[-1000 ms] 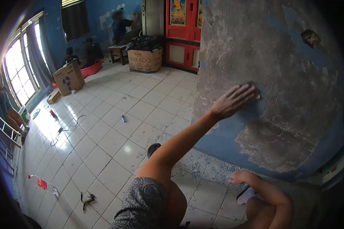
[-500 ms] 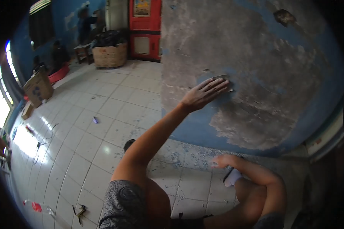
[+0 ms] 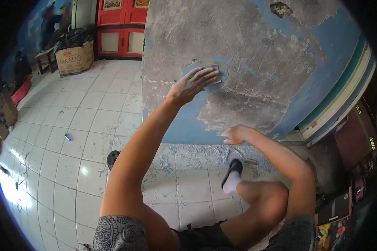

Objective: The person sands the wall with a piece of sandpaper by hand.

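My left hand point(image 3: 192, 84) is pressed against the patchy wall point(image 3: 180, 37), its fingers closed over a thin flat scraper point(image 3: 216, 74). Most of that grey, straight-edged piece is hidden under the hand, so its full shape does not show. Around it the wall has bare grey plaster beside remaining blue paint point(image 3: 180, 127). Lower and to the right, my right hand point(image 3: 238, 134) hovers in front of the bottom of the wall. Its fingers are loosely apart and nothing shows in them.
Paint flakes point(image 3: 209, 154) litter the white tiles along the wall's foot. A small dark bar-shaped object point(image 3: 250, 162) lies by my sandal point(image 3: 233, 169). A cardboard box point(image 3: 75, 58) stands near the red door point(image 3: 120, 39). A person point(image 3: 51, 25) is at the far left.
My view has swung right, so the scene shifts left. My left hand stays on the wall with the scraper. My right hand has risen from near the floor to the wall's lower part.
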